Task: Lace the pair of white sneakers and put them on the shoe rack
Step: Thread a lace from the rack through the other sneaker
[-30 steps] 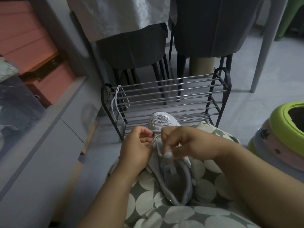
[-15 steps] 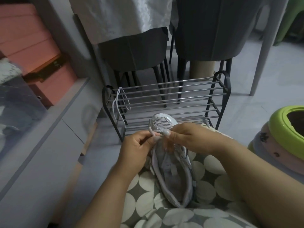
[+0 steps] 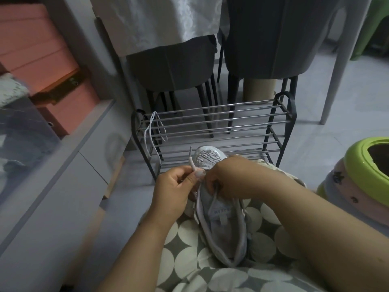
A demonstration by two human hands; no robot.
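Note:
One white sneaker [image 3: 221,224] lies on my lap, toe pointing away toward the shoe rack [image 3: 212,131]. My left hand [image 3: 174,190] pinches a white lace end [image 3: 191,163] that sticks up beside the toe. My right hand [image 3: 231,178] covers the eyelet area and grips the sneaker's upper there; a lace loop hangs below its fingers. A second loose white lace [image 3: 150,133] hangs over the rack's top left bars. The other sneaker is mostly hidden behind my right forearm.
A low black metal rack stands on the grey floor ahead. Behind it are two dark chairs [image 3: 174,64] and a table with a white cloth. A grey cabinet [image 3: 63,165] runs along the left. Stacked green and pink plastic stools [image 3: 362,178] sit at the right.
My left hand has drawn the lace end up and out to the left of the toe. My right hand moved lower onto the eyelets. The view shifted slightly.

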